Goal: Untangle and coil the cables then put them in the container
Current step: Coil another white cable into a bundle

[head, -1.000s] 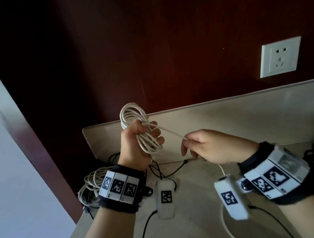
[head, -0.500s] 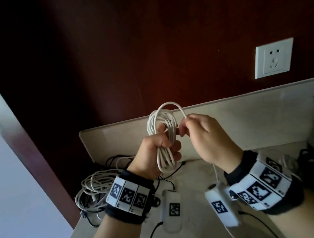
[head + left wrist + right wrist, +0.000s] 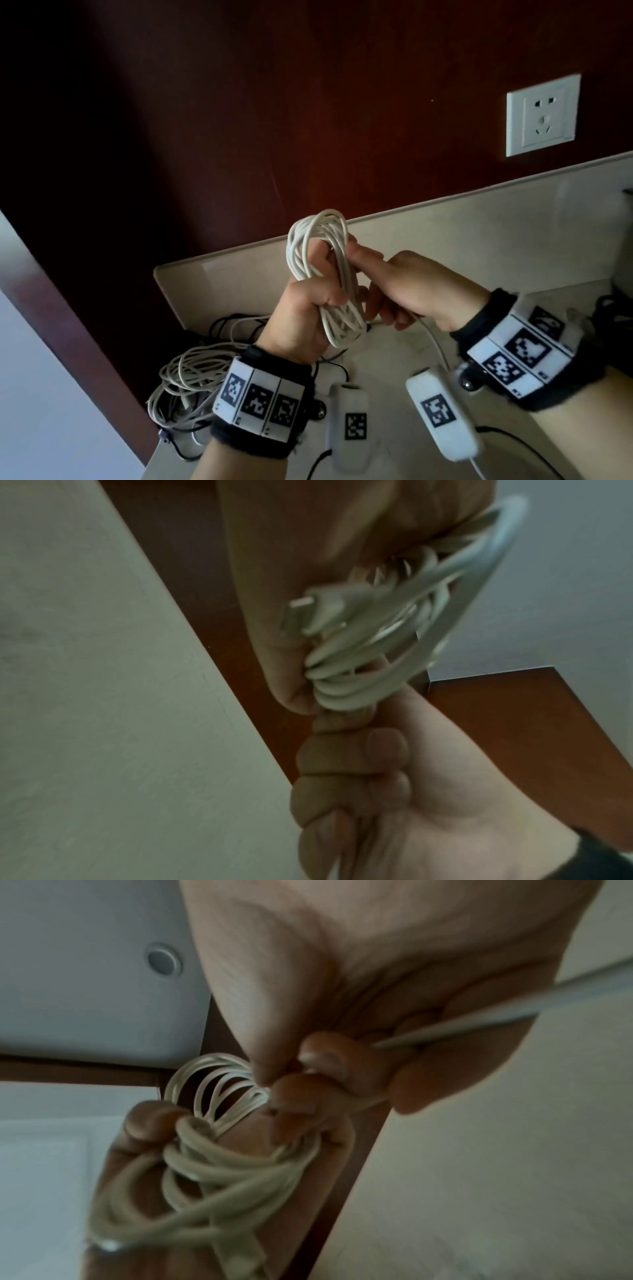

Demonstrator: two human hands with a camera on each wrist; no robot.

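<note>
Two hands meet around one white cable coil (image 3: 325,274), held up above the worktop (image 3: 394,359). The left hand (image 3: 301,315) has its grip wrapped round the middle of the coil, fingers curled tight over the bundled strands, so that loops stand out above the fist and hang out below it. In the left wrist view a metal-tipped plug (image 3: 308,612) at the cable's end pokes out of the bundle just beyond that grip, somewhat blurred. The right hand (image 3: 418,291) touches the coil from the side opposite the left palm; its grip is pinched on the strands, thumb (image 3: 366,257) lying along the upper loops and fingertips (image 3: 325,1058) pressed against them. One loose run of the same cable (image 3: 435,339) leaves the right grip and drops toward the worktop below the wrist. Under the left wrist, well below the held coil, a tangle of pale cables (image 3: 191,380) lies at the worktop's edge, with thin black leads (image 3: 236,318) near it. A white wall socket (image 3: 543,114) sits on the dark red wall above and beyond the right hand.
</note>
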